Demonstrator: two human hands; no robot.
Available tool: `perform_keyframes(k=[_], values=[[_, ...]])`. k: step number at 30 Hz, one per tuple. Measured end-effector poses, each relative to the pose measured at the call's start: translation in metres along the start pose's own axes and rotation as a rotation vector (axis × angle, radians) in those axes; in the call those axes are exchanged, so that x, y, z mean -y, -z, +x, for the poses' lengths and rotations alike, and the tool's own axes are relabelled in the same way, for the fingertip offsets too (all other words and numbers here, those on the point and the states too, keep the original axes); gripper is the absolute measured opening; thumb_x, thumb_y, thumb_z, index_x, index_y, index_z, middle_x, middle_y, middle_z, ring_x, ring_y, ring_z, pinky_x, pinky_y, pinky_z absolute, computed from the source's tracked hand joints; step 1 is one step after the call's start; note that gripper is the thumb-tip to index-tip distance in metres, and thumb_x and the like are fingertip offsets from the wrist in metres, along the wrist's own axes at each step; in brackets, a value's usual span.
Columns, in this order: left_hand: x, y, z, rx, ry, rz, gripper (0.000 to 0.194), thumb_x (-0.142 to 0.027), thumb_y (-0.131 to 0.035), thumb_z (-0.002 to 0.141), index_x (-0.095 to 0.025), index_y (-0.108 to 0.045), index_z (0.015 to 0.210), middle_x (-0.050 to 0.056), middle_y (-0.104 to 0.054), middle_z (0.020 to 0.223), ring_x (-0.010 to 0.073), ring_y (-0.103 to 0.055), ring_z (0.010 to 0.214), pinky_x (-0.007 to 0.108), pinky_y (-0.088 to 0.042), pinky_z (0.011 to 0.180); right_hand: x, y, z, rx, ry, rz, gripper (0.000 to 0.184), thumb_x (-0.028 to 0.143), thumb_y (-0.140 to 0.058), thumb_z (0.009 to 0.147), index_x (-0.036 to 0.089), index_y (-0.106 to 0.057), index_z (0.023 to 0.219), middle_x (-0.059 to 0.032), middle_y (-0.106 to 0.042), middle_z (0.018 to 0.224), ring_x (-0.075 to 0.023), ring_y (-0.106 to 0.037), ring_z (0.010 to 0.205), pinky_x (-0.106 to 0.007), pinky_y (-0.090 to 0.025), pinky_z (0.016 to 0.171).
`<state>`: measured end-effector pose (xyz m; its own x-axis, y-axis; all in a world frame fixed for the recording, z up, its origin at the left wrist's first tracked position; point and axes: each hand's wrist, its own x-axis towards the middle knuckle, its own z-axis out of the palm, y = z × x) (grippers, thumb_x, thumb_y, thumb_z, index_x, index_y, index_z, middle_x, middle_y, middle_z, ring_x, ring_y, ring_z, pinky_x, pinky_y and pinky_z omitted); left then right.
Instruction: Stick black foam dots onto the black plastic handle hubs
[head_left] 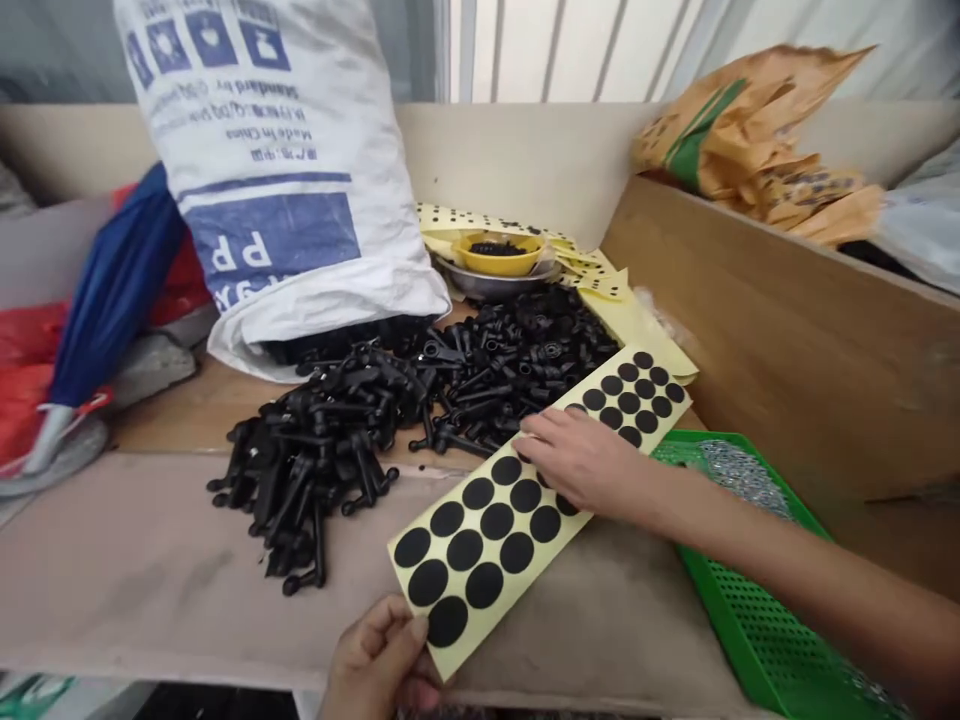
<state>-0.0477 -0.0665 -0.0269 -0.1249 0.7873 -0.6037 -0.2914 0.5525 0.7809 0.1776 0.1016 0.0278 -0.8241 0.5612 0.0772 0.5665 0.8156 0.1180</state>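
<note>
A long pale-yellow sheet of round black stickers (pixel 496 521) slants across the front of the table. My left hand (pixel 384 655) pinches its near corner, thumb on top. Across the middle of the sheet lies my right hand (pixel 581 455), its fingers bent together at the far edge and covering some of the dots. It appears to grip the sheet there; its thumb is hidden. Just beyond the sheet, a heap of black plastic parts with rod-like arms (pixel 330 425) spreads from the mouth of a white woven sack (pixel 300 120).
At right, a green perforated tray (pixel 739 600) holds small metal pieces, beside a wooden board (pixel 750 300). Behind the heap, a yellow bowl (pixel 499 262) sits over a metal basin (pixel 495 288), near more dotted sheets (pixel 600 285). A folded blue umbrella (pixel 112 290) leans at left.
</note>
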Motion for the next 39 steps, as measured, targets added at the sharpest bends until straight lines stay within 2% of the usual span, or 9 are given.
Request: perform_keyframes(k=[3, 5, 8, 11, 14, 18, 21, 27, 39], values=[[0.002, -0.001, 0.003, 0.116, -0.020, 0.239, 0.035, -0.049, -0.070, 0.071, -0.014, -0.066, 0.069, 0.002, -0.063, 0.052, 0.0122, -0.057, 0.045, 0.018, -0.042, 0.042, 0.035, -0.003, -0.022, -0.026, 0.072, 0.299, 0.023, 0.011, -0.041, 0.089, 0.015, -0.064, 0.094, -0.0117, -0.062, 0.094, -0.0236, -0.056, 0.082, -0.037, -0.047, 0.071], [-0.002, 0.000, 0.003, 0.218, -0.132, 0.504, 0.039, -0.047, -0.060, 0.080, -0.015, -0.061, 0.058, 0.000, -0.057, 0.047, 0.0114, -0.053, 0.041, 0.018, -0.038, 0.040, 0.053, -0.009, -0.032, -0.003, 0.067, 0.394, 0.024, 0.010, -0.040, 0.089, 0.015, -0.063, 0.092, -0.0117, -0.062, 0.093, -0.0236, -0.057, 0.083, -0.038, -0.049, 0.072], [-0.011, 0.007, 0.002, 0.165, -0.611, 0.874, 0.040, -0.033, -0.048, 0.089, -0.016, -0.057, 0.054, 0.001, -0.056, 0.051, 0.0119, -0.053, 0.046, 0.019, -0.041, 0.043, 0.068, -0.025, -0.041, 0.047, 0.008, 0.386, 0.023, 0.006, -0.042, 0.085, 0.013, -0.064, 0.088, -0.0133, -0.062, 0.095, -0.0243, -0.057, 0.081, -0.039, -0.052, 0.071], [-0.010, 0.013, 0.003, 0.055, -1.116, 1.055, 0.019, -0.016, -0.047, 0.089, -0.017, -0.066, 0.089, 0.009, -0.068, 0.091, 0.0193, -0.065, 0.081, 0.026, -0.053, 0.069, 0.071, -0.043, -0.044, 0.018, -0.048, 0.354, 0.023, 0.004, -0.044, 0.083, 0.013, -0.064, 0.090, -0.0157, -0.062, 0.101, -0.0261, -0.058, 0.085, -0.041, -0.053, 0.072], [0.002, 0.012, 0.009, 0.112, -1.337, 1.258, 0.025, -0.009, -0.047, 0.086, -0.017, -0.065, 0.102, 0.015, -0.063, 0.117, 0.0280, -0.059, 0.106, 0.041, -0.052, 0.085, 0.069, -0.050, -0.041, -0.070, -0.085, 0.361, 0.025, 0.003, -0.043, 0.083, 0.012, -0.064, 0.094, -0.0169, -0.062, 0.103, -0.0280, -0.059, 0.093, -0.042, -0.052, 0.077], [0.016, 0.005, 0.017, 0.128, -1.363, 1.400, 0.024, -0.008, -0.047, 0.086, -0.014, -0.064, 0.102, 0.017, -0.064, 0.115, 0.0304, -0.058, 0.103, 0.047, -0.053, 0.081, 0.076, -0.042, -0.036, -0.156, -0.134, 0.475, 0.022, 0.008, -0.042, 0.089, 0.012, -0.063, 0.094, -0.0164, -0.061, 0.104, -0.0273, -0.058, 0.095, -0.043, -0.051, 0.079], [0.019, 0.004, 0.018, 0.125, -1.372, 1.376, 0.024, -0.007, -0.047, 0.086, -0.012, -0.064, 0.102, 0.017, -0.063, 0.116, 0.0300, -0.057, 0.105, 0.046, -0.053, 0.083, 0.092, -0.034, -0.035, -0.108, -0.127, 0.613, 0.021, 0.009, -0.041, 0.090, 0.014, -0.061, 0.092, -0.0116, -0.061, 0.095, -0.0234, -0.055, 0.087, -0.039, -0.050, 0.076], [0.022, 0.005, 0.014, 0.125, -1.348, 1.362, 0.023, -0.008, -0.048, 0.087, -0.012, -0.062, 0.105, 0.017, -0.061, 0.118, 0.0296, -0.055, 0.106, 0.046, -0.053, 0.086, 0.122, -0.050, -0.037, -0.158, -0.168, 0.557, 0.022, 0.003, -0.040, 0.085, 0.013, -0.059, 0.089, -0.0133, -0.058, 0.094, -0.0251, -0.049, 0.085, -0.042, -0.046, 0.073], [0.024, -0.001, 0.015, 0.112, -1.310, 1.453, 0.028, -0.012, -0.048, 0.087, -0.011, -0.061, 0.111, 0.016, -0.061, 0.113, 0.0302, -0.056, 0.102, 0.045, -0.053, 0.082, 0.121, -0.053, -0.036, -0.202, -0.206, 0.652, 0.020, 0.002, -0.039, 0.085, 0.017, -0.051, 0.090, -0.0123, -0.055, 0.099, -0.0247, -0.048, 0.088, -0.043, -0.047, 0.075]])
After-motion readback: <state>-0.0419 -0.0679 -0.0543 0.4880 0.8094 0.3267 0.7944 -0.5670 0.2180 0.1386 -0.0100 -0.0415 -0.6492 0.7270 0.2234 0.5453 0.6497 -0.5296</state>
